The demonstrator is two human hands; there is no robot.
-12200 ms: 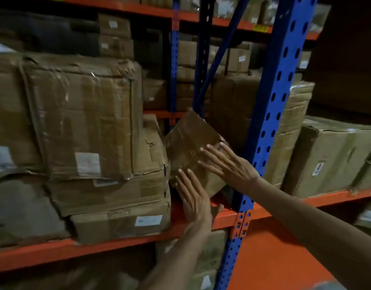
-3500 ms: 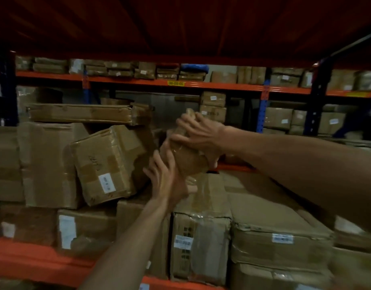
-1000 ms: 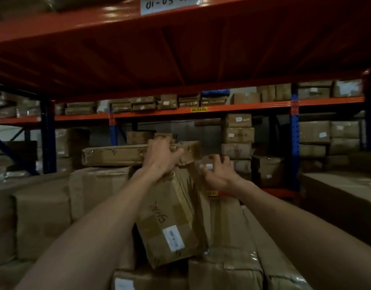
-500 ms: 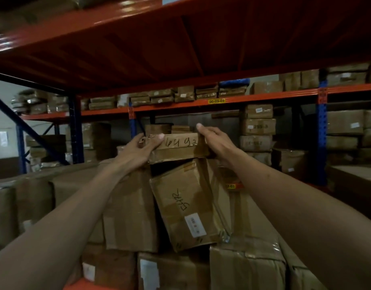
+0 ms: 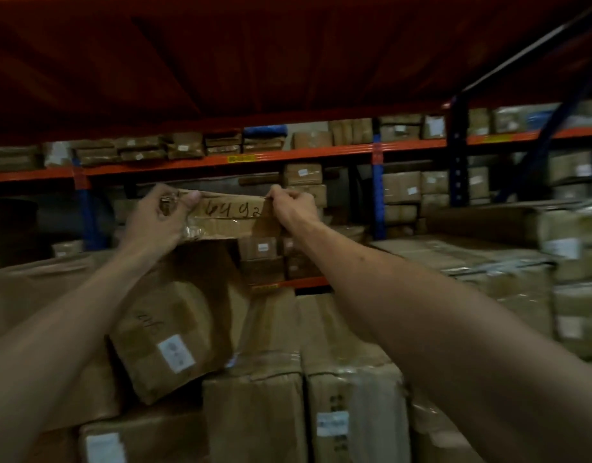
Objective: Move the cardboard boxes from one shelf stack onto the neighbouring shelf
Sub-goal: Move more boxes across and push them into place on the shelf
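Note:
A flat cardboard box [image 5: 233, 217] with handwritten digits on its near face is held up at the top of the stack. My left hand [image 5: 157, 217] grips its left end and my right hand [image 5: 293, 208] grips its right end. Just under it a tilted cardboard box [image 5: 174, 325] with a white label leans among the stacked cartons. Larger taped cartons [image 5: 254, 416] fill the shelf below.
The red underside of the upper shelf [image 5: 288, 61] hangs low overhead. More cartons [image 5: 508, 272] are piled to the right. Behind, an orange beam [image 5: 221, 160] and blue uprights [image 5: 376, 192] carry further rows of boxes.
Both hands closed on the ends of the flat box and lifted it off the pile. The view swung to the right and the tilted box stayed below.

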